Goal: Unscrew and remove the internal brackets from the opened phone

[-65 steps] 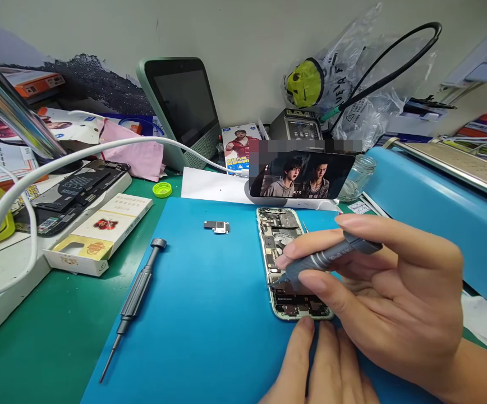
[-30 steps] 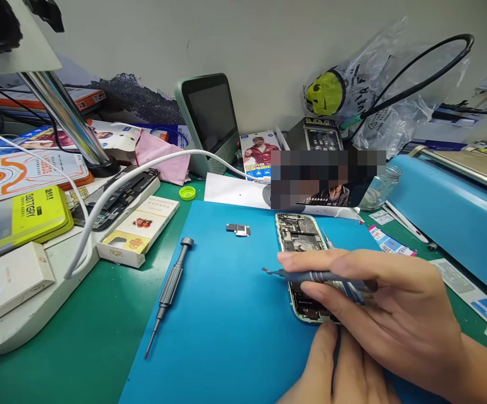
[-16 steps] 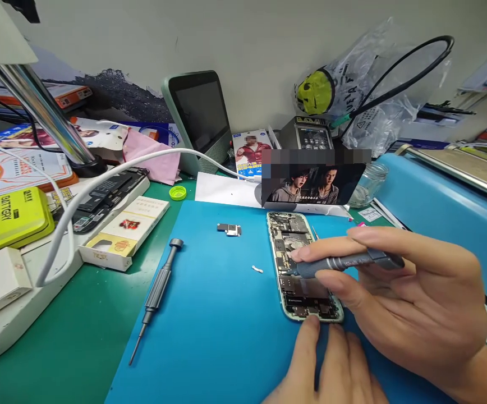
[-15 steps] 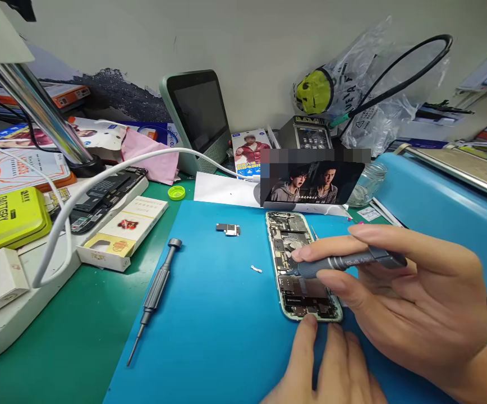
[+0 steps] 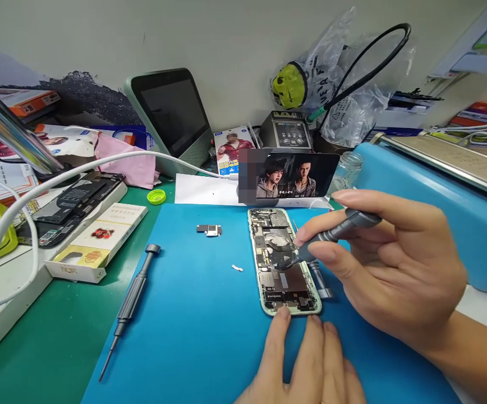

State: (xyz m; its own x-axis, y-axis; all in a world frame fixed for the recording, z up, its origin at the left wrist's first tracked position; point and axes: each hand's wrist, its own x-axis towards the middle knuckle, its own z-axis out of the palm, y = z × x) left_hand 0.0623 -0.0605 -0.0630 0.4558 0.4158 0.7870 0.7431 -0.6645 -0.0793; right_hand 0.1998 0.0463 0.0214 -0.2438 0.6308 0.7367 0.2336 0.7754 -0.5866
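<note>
The right hand [image 5: 403, 269] holds a grey precision screwdriver [image 5: 338, 229] slantwise, thumb and fingers clamped on its handle. Its dark tip is over the middle of an opened smartphone [image 5: 296, 283]; whether it touches the parts inside cannot be told. The smartphone lies on a blue mat [image 5: 197, 331], its boards and battery area exposed. The left hand [image 5: 304, 373] rests flat at the phone's bottom end, fingers slightly apart, the index fingertip touching the lower edge. Just right of the phone lies a second screwdriver [image 5: 319, 279], partly hidden. To the phone's left are a small metal bracket [image 5: 237, 268] and, farther back, a metal shield plate [image 5: 208, 230]. A third screwdriver [image 5: 132, 303] lies near the mat's left edge. Behind, a propped phone [image 5: 302, 177] shows a video.
</note>
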